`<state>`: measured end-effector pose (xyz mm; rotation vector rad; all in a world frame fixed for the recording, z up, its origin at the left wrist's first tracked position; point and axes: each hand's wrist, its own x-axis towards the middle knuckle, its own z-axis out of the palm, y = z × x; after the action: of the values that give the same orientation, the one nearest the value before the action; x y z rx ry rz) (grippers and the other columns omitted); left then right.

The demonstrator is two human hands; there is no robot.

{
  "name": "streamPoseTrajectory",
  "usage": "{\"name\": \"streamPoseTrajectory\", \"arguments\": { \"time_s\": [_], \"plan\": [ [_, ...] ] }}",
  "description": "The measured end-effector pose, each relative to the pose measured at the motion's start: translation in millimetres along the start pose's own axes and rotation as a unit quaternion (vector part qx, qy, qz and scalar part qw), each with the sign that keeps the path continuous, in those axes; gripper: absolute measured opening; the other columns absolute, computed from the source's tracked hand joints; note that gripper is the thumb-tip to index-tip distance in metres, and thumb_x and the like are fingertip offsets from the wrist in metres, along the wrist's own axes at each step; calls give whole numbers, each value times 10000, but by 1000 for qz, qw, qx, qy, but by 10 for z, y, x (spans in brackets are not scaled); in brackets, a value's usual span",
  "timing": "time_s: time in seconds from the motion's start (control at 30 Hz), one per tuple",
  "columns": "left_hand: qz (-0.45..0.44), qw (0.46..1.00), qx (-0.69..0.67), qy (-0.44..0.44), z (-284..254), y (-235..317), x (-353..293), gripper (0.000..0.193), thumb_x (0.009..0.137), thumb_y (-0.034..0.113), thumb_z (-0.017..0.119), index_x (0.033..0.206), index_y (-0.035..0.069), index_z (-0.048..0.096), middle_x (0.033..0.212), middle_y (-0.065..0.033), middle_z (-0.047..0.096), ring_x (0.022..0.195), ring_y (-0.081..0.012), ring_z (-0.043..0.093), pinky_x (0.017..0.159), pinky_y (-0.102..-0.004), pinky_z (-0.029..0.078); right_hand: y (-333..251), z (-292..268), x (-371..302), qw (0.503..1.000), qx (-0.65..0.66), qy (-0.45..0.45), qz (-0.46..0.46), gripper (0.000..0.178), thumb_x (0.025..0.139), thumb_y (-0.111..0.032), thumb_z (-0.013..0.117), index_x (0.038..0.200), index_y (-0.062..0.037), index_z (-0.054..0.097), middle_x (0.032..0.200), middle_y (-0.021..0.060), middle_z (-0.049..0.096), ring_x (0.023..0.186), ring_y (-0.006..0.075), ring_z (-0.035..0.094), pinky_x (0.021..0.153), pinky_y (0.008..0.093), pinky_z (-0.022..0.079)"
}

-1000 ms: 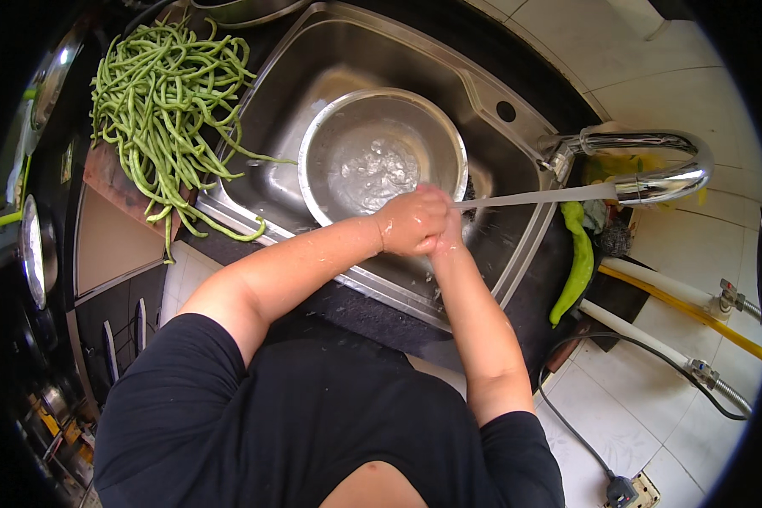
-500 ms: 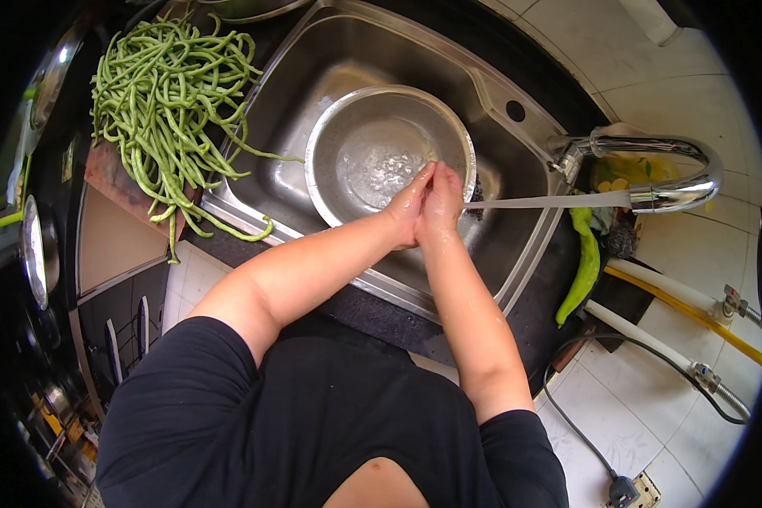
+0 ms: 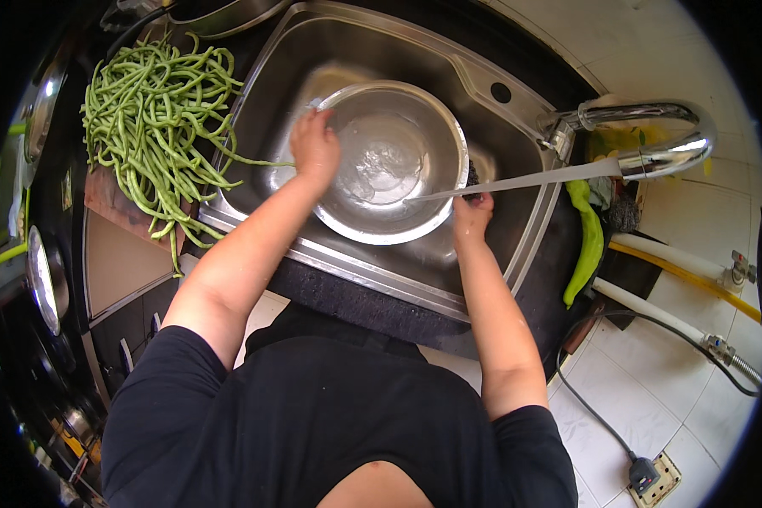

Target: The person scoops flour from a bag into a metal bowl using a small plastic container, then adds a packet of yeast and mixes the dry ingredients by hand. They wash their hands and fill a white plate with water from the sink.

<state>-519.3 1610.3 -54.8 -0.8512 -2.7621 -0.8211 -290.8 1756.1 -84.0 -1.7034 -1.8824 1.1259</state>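
Note:
A round metal basin (image 3: 389, 230) with some water in it sits in the stainless steel sink (image 3: 267, 110). My left hand (image 3: 316, 152) grips its left side, fingers at the rim. At the basin's lower right edge is my right hand (image 3: 472, 218), its thumb near the rim and its fingers partly hidden beneath. From the curved chrome faucet (image 3: 665, 161), a stream of water (image 3: 525, 181) runs into the basin between my hands. Both hands look wet.
A heap of long green beans (image 3: 157, 127) lies left of the sink, one bean reaching over its edge. To the right are a long green pepper (image 3: 586, 245) and a dark scouring pad (image 3: 625, 213). A black plug (image 3: 643, 476) sits in a socket at lower right.
My hands were cupped together by the basin's near right edge, beside the water stream. They have parted to opposite sides of the basin, and the stream now falls into it.

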Motion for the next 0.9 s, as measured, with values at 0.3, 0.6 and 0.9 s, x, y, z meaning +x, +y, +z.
{"name": "streamPoseTrajectory", "arguments": {
  "time_s": [0.3, 0.6, 0.9],
  "plan": [
    [-384, 837, -229, -317, 213, -579, -91, 346, 760, 139, 517, 1046, -56, 506, 956, -186, 571, 866, -281, 558, 741, -351, 434, -843, -656, -170, 937, 215, -259, 93, 201, 764, -110, 552, 921, -2, 488, 622, 35, 518, 390, 83, 433, 320, 217, 372],
    [-430, 757, -387, -305, -766, -9, 362, 99, 707, 65, 587, 659, 68, 500, 606, -19, 496, 490, -125, 454, 403, -257, 330, -365, -745, -267, 890, 236, -300, 252, 128, 783, -130, 547, 760, -38, 459, 478, -2, 420, 334, 94, 345, 358, 252, 348],
    [-244, 787, -537, -180, -1444, 498, 98, 139, 668, -25, 545, 659, 72, 446, 617, 37, 452, 548, -49, 417, 503, -185, 326, -288, -561, -189, 878, 200, -373, 223, 239, 819, -196, 554, 1016, -68, 511, 807, 18, 587, 671, 112, 554, 546, 233, 464]
  ]
}}
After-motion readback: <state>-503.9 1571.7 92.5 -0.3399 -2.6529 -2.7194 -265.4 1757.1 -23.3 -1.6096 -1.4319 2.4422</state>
